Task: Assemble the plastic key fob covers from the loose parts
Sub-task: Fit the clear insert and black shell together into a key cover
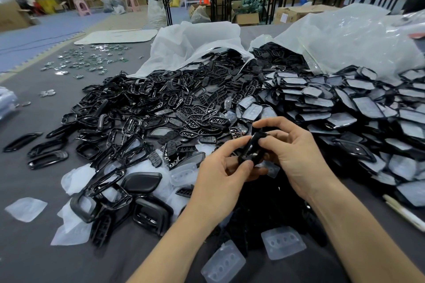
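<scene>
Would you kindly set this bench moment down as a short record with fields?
Held part: black fob piece, gripped by both hands
Left hand: pinches its lower end
Right hand: pinches its upper end
Left pile: loose black frames
Right pile: film-covered covers
Near edge: clear button pads
Behind: open plastic bags
Surface: grey table

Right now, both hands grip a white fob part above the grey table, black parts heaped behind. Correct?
No: the head view shows the fob part is black, not white. The left hand and right hand do grip it above the grey table, black parts heaped behind.
</scene>
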Tool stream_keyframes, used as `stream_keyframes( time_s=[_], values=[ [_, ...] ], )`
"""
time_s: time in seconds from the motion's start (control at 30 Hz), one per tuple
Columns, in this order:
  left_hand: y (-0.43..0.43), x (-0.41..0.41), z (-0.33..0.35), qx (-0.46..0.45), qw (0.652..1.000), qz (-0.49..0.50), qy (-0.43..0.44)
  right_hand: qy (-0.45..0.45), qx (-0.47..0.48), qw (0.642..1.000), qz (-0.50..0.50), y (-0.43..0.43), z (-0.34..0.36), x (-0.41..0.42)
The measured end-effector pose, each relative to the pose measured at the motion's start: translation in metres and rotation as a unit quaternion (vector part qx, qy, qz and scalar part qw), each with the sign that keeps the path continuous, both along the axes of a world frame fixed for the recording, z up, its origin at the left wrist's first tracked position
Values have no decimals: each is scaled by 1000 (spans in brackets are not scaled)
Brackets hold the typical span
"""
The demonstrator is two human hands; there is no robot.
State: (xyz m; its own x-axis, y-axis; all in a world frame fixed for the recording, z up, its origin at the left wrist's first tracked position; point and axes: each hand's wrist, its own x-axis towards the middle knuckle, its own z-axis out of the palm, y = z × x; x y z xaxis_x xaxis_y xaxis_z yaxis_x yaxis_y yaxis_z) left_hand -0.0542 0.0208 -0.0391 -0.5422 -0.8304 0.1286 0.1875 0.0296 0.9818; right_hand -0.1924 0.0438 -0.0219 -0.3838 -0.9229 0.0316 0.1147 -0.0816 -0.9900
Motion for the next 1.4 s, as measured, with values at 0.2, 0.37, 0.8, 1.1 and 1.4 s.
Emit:
stream_keyframes(
  time_s=[0.2,0.37,0.8,1.1,1.4],
  values=[
    [-2,0,2,21,999,17,21,-121,9,992,33,-1,3,-8],
    [-1,1,5,28,998,23,53,-229,33,973,2,-2,5,-13],
    [-3,3,5,38,993,53,96,-205,64,976,22,-2,4,-6],
    [-11,6,2,85,984,91,131,-239,50,969,44,1,9,0],
    [-12,8,2,92,984,75,134,-238,51,970,15,1,10,0]
  ],
)
